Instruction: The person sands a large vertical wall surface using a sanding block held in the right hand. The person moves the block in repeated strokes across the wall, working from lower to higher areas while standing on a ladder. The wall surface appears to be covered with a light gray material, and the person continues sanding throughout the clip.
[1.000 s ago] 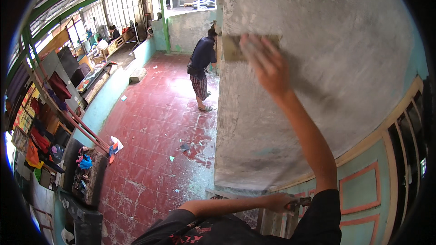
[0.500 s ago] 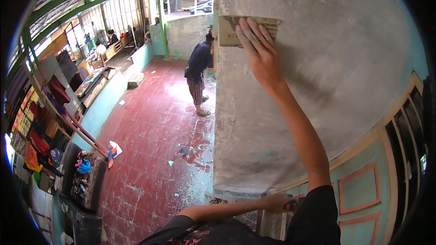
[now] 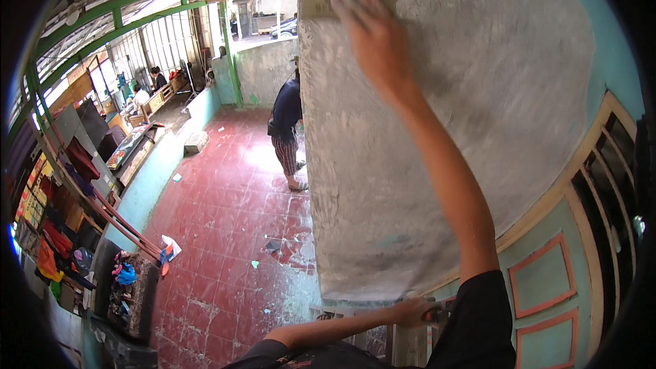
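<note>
High on the grey plastered wall (image 3: pixel 369 137), my right hand (image 3: pixel 365 17) lies with its fingers stretched over a brownish sheet of sandpaper (image 3: pixel 318 1), pressing it flat against the surface. The hand is slightly blurred by motion, and dark print shows on the sheet's back. Low down, my left arm reaches across my body. My left hand (image 3: pixel 412 312) is closed near the wall's foot on something small with dark and orange parts, which I cannot make out. Beside it, part of a grey ladder-like frame (image 3: pixel 403 345) is visible.
Another person (image 3: pixel 285 113) stands at the wall's far edge, partly hidden by it. Red floor tiles (image 3: pixel 205 232) carry dust and scraps. A green door (image 3: pixel 543 283) with barred openings stands on the right. A low pale-blue wall (image 3: pixel 147 195) and cluttered belongings line the left.
My right hand and the sandpaper have moved up and a little left in the picture, while the whole view has also shifted. My left hand keeps its hold. The other person is more hidden by the wall.
</note>
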`<act>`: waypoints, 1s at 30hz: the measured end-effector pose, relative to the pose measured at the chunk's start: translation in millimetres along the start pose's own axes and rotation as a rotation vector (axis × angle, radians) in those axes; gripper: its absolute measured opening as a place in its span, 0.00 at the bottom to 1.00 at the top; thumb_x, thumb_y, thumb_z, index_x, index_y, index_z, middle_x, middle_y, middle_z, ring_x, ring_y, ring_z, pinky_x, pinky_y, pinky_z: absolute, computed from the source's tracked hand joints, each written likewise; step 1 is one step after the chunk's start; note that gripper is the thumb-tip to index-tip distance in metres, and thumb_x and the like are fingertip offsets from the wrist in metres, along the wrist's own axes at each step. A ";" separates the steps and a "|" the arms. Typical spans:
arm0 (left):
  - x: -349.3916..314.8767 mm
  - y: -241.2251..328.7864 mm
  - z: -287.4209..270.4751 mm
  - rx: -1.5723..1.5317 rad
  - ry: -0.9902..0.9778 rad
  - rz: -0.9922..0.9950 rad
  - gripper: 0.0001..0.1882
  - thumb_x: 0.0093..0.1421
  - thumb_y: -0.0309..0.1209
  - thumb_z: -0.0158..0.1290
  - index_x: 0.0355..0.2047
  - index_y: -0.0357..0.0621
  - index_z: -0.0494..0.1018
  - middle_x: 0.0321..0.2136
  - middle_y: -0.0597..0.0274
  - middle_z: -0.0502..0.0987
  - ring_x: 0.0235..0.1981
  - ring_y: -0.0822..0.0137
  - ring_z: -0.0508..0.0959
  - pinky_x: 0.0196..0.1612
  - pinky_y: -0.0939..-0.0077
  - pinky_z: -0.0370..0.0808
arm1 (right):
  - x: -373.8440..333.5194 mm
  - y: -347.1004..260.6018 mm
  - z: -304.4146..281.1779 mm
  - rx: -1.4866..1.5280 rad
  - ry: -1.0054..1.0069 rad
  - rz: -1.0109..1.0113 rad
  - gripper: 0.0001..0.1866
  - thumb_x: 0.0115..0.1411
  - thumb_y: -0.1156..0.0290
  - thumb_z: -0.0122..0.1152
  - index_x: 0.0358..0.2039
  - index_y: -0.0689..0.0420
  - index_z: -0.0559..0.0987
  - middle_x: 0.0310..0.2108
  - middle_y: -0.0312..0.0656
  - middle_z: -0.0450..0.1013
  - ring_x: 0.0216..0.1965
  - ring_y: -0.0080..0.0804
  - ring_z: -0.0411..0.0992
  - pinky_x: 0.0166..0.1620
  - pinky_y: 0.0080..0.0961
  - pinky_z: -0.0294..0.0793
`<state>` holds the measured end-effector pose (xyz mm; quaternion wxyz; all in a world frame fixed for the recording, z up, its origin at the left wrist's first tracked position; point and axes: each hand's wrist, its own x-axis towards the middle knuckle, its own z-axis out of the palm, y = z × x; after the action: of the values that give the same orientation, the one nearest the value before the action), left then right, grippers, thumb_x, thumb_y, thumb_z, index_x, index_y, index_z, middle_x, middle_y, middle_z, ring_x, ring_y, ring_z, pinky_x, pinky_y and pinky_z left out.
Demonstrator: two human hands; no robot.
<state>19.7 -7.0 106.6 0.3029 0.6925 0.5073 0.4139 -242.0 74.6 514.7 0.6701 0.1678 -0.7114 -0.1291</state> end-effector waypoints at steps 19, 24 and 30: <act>4.5 0.4 -5.6 0.003 -0.100 -0.107 0.27 0.54 0.35 0.61 0.54 0.44 0.70 0.34 0.47 0.76 0.33 0.48 0.78 0.38 0.57 0.74 | -299.5 57.7 -168.1 -0.359 -0.175 0.407 0.29 0.52 0.86 0.57 0.56 0.54 0.76 0.59 0.42 0.71 0.65 0.45 0.63 0.66 0.48 0.62; 8.0 6.0 -9.9 -0.004 -0.163 -0.093 0.31 0.55 0.38 0.62 0.58 0.44 0.68 0.32 0.45 0.77 0.34 0.48 0.78 0.39 0.57 0.73 | -242.9 13.6 -97.4 -0.180 -0.023 0.316 0.27 0.58 0.82 0.57 0.59 0.54 0.74 0.60 0.45 0.70 0.64 0.47 0.63 0.65 0.47 0.64; 7.4 4.0 -14.9 0.007 -0.223 -0.143 0.35 0.54 0.45 0.63 0.58 0.41 0.68 0.41 0.42 0.76 0.43 0.41 0.77 0.44 0.54 0.73 | -166.0 10.9 -73.2 -0.150 -0.193 0.010 0.28 0.56 0.76 0.62 0.59 0.50 0.74 0.62 0.37 0.69 0.67 0.39 0.60 0.68 0.40 0.59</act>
<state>9.5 -1.2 118.9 0.3837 0.6974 0.5199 0.3100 -162.1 155.9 373.1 0.6099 0.1002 -0.7618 -0.1942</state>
